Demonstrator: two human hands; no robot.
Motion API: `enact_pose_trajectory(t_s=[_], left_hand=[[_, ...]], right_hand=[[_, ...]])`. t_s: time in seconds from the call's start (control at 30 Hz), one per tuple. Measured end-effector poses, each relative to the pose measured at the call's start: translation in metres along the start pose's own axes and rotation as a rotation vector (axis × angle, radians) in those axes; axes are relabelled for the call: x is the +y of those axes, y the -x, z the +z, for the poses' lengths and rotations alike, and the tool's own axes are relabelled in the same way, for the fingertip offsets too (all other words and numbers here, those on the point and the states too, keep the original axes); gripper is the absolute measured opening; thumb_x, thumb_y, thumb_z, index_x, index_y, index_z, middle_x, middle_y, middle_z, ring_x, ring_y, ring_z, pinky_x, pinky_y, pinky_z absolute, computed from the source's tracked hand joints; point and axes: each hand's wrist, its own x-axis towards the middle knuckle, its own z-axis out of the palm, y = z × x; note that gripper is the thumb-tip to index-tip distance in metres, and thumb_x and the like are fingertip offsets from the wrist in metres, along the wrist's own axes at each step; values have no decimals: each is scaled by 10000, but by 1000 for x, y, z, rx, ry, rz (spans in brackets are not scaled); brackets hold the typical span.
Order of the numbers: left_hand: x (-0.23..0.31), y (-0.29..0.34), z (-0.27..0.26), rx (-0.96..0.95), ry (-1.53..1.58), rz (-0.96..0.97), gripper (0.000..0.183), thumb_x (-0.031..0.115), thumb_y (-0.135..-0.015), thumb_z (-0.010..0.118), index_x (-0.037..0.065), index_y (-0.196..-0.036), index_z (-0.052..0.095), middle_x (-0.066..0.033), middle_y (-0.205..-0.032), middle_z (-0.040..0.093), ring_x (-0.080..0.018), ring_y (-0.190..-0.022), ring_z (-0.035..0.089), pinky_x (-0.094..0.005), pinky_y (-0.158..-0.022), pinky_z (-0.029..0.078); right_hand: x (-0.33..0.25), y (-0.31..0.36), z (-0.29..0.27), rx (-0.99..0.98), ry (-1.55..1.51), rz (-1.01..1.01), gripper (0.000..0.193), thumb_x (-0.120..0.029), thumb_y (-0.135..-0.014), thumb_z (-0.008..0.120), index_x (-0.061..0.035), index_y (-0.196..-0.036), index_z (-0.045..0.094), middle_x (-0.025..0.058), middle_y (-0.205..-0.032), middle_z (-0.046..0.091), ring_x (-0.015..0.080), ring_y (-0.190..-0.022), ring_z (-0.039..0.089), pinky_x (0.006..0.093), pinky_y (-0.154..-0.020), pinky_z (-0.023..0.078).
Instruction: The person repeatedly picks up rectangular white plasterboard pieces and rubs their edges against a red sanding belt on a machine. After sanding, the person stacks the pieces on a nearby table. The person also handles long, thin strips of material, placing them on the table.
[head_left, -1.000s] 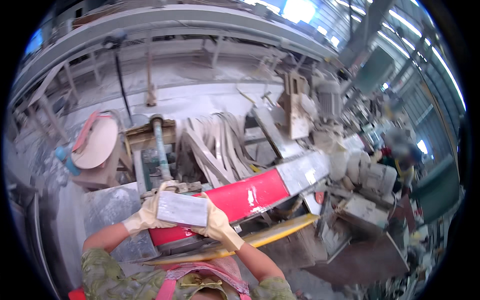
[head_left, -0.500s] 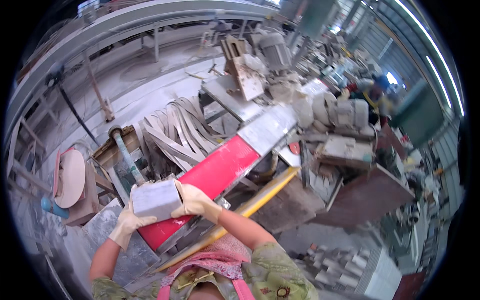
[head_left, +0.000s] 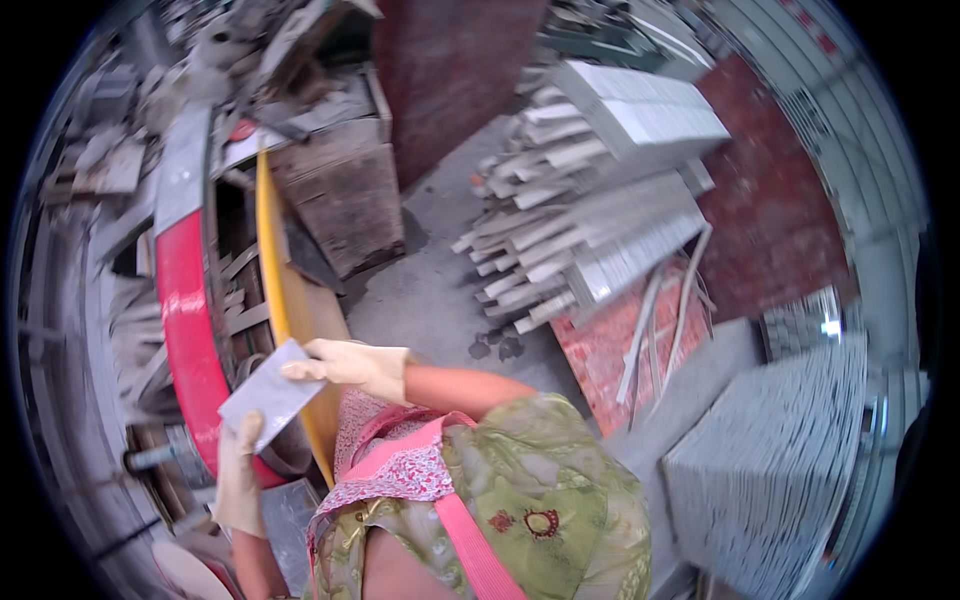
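A grey rectangular block (head_left: 272, 392) is pinched at opposite ends by the gloved left hand (head_left: 239, 475) and right hand (head_left: 352, 368). Compared with the earlier frame, it is held more aslant; the red panel (head_left: 188, 305) is now seen left of the right hand, and stacked pale strips (head_left: 640, 245) are shown more fully to its right.

L hand (head_left: 240, 480) fingers pt. hidden behind slab (head_left: 272, 395), upper-L clutter (head_left: 215, 50) blurred

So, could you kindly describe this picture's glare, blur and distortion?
In the head view, glare whitens part of the red panel; also in head, upper-left clutter looks soft, while the grey slab has clearer edges; head's fisheye bows the right-hand wall.
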Motion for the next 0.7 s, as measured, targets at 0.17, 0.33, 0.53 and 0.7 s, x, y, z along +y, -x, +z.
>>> enact_pose_trajectory(t_s=[0.17,0.33,0.53,0.7], left_hand=[[-26,-42,133,-334,32,-91,785,466,-933,747,-23,-1497,506,-115,-1393,638,-220,-1288,596,-361,-1111,434],[-23,-60,254,-639,-113,-207,885,456,-914,782,-92,-1518,440,-184,-1472,570,-264,-1363,533,-388,-1175,368],[-21,-32,398,-940,-233,-172,1027,606,-882,752,-114,-1530,409,-209,-1482,555,-300,-1401,498,-411,-1202,326],[-12,1,505,-1076,-265,-172,1089,686,-875,698,-108,-1551,384,-235,-1518,518,-309,-1431,471,-410,-1221,298]], right_hand=[[14,184,-21,734,-36,70,880,-753,-963,510,99,-1025,722,204,-932,724,306,-933,672,426,-890,493],[99,289,-36,1029,-199,17,904,-766,-959,530,115,-1069,700,152,-895,702,250,-909,648,399,-872,494],[121,444,-42,1160,-392,64,780,-681,-1000,566,41,-1268,692,103,-1183,704,183,-1091,630,354,-968,477],[159,521,-60,1157,-573,-158,753,-629,-1023,560,50,-1330,667,127,-1252,724,200,-1166,655,345,-1040,470]])
